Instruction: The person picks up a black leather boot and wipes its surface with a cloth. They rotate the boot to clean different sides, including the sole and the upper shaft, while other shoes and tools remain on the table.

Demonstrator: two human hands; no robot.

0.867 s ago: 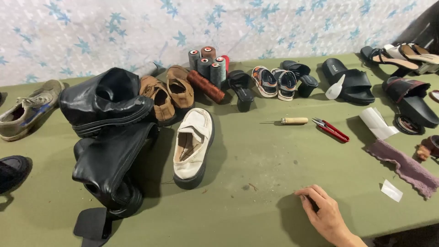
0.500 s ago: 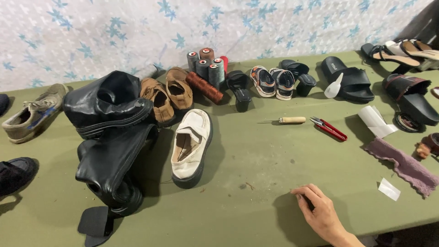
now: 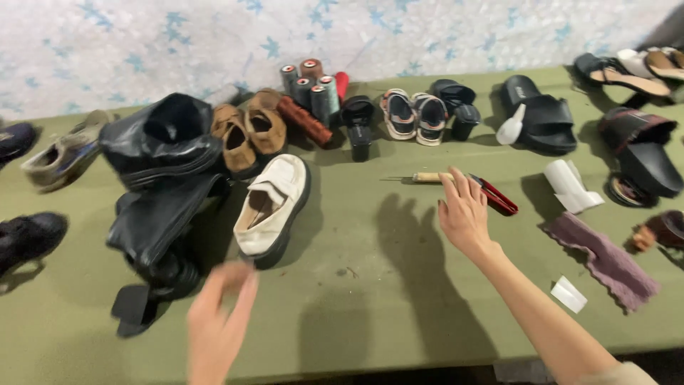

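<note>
Right hand (image 3: pixel 464 214) is empty, fingers spread, reaching to 12 o'clock for the wooden-handled awl (image 3: pixel 427 177) on the table (image 3: pixel 370 314), beside red snips (image 3: pixel 495 196). Left hand (image 3: pixel 217 324), blurry, looks open near the cream shoe (image 3: pixel 272 207). I'd grab the handle, not the tip.

Awl (image 3: pixel 427 177) lies left of pliers (image 3: pixel 493 195), behind the right hand (image 3: pixel 464 214); loafer (image 3: pixel 273 207) further left.

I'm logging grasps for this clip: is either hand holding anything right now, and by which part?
Nothing is held. The right hand hovers open by the awl and red pliers; the left hand reaches, blurred, toward the cream shoe.
</note>
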